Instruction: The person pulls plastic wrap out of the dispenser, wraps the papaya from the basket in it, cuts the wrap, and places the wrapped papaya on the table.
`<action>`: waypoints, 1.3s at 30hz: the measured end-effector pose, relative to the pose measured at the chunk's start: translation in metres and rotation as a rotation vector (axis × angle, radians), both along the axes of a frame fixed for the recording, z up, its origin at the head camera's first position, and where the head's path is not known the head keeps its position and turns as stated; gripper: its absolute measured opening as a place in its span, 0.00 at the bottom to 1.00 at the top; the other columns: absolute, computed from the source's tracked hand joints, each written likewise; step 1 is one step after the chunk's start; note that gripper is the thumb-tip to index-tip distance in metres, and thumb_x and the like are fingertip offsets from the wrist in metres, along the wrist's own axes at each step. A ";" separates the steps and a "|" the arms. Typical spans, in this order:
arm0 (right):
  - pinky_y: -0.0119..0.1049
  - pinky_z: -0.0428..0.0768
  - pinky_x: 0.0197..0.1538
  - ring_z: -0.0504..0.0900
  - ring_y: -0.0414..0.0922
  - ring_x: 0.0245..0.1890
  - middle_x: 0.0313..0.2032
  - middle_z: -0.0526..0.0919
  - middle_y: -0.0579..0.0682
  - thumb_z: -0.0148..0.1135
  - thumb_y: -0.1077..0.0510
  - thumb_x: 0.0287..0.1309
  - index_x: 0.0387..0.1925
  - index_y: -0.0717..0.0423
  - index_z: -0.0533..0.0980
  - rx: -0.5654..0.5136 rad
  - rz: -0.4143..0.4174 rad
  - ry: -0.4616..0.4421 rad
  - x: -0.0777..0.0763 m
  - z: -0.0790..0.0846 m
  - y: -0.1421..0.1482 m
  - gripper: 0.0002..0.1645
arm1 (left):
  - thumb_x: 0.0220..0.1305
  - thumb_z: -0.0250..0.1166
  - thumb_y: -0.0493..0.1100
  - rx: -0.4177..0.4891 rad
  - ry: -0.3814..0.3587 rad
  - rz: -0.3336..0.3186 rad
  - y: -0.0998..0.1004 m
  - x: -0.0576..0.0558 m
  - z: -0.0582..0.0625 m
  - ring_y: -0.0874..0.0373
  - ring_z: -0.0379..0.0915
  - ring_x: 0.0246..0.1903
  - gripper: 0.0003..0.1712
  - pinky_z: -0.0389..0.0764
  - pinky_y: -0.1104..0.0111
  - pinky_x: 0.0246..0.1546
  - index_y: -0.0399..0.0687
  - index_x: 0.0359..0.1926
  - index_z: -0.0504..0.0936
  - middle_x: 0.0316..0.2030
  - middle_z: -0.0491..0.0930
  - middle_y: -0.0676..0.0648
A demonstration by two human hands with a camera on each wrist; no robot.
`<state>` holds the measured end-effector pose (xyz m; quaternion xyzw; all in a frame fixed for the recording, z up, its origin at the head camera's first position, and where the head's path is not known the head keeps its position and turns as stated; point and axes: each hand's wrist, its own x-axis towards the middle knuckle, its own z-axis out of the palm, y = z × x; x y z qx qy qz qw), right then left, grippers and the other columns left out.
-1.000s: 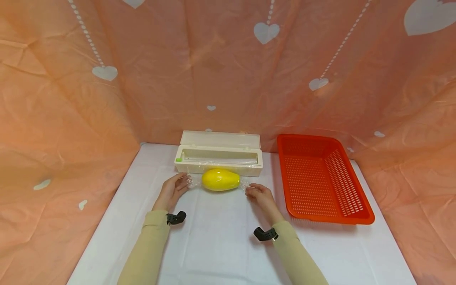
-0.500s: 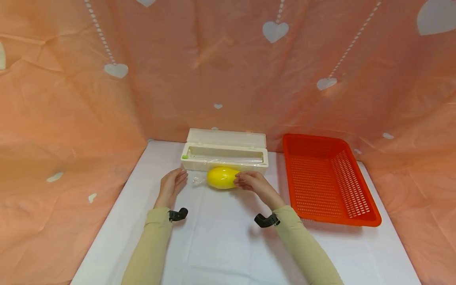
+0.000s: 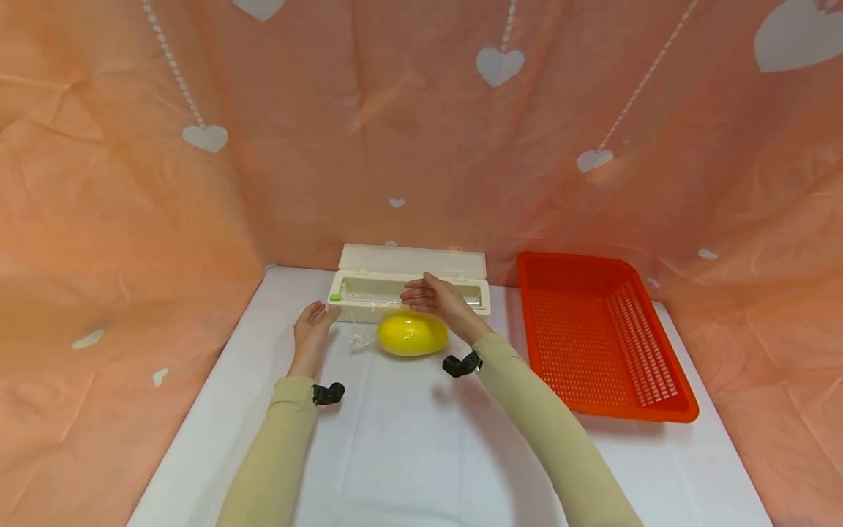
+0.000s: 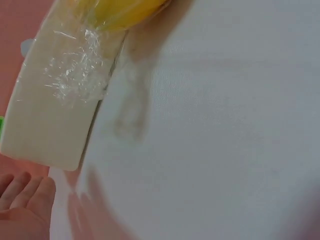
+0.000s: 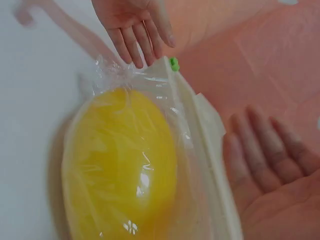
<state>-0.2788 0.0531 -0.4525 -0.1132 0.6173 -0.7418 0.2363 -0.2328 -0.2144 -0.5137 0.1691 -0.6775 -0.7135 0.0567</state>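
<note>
Wrapped in clear film (image 5: 112, 72), the yellow object (image 3: 412, 337) lies on its side on the white table (image 3: 395, 454), just in front of the long cream box (image 3: 358, 313), its long axis running left to right beside the box's front wall. Your right hand (image 3: 443, 301) is the nearer of the two, held over the box's trough and the far side of the yellow object, so that the object lies below and on your side of those fingers. They are straight, nearly side by side, and grip nothing. Your left hand (image 3: 312, 333) is off the box's left end, fingers extended, thumb apart, likewise holding nothing; the object lies to its right, with the film's crumpled tail between them and a gap short of your fingertips. Your right hand covers part of the trough from the head camera. The right wrist view cuts off the yellow object's lower end, and the left wrist view catches only its tip and part of your left hand. The film's edges are hard to trace, and you cannot tell whether your right fingers touch it.
</note>
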 end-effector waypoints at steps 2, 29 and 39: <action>0.44 0.73 0.60 0.75 0.58 0.56 0.54 0.76 0.66 0.36 0.43 0.75 0.61 0.72 0.66 -0.027 -0.004 -0.010 -0.008 -0.002 -0.005 0.36 | 0.64 0.64 0.42 0.008 -0.002 -0.014 -0.001 -0.002 -0.002 0.46 0.50 0.69 0.43 0.58 0.62 0.67 0.35 0.72 0.51 0.69 0.54 0.35; 0.47 0.70 0.62 0.73 0.59 0.57 0.53 0.77 0.65 0.38 0.54 0.76 0.60 0.73 0.68 0.060 0.125 0.094 -0.055 -0.012 -0.089 0.27 | 0.59 0.68 0.34 -0.049 0.084 0.012 0.014 -0.025 -0.002 0.45 0.64 0.60 0.37 0.71 0.62 0.57 0.31 0.65 0.61 0.62 0.65 0.33; 0.39 0.78 0.54 0.78 0.56 0.52 0.49 0.79 0.67 0.46 0.60 0.73 0.55 0.73 0.73 0.137 0.064 0.173 -0.046 -0.022 -0.115 0.20 | 0.56 0.70 0.34 -0.034 0.072 0.088 0.014 -0.026 -0.008 0.48 0.68 0.57 0.35 0.73 0.69 0.52 0.33 0.62 0.66 0.58 0.70 0.36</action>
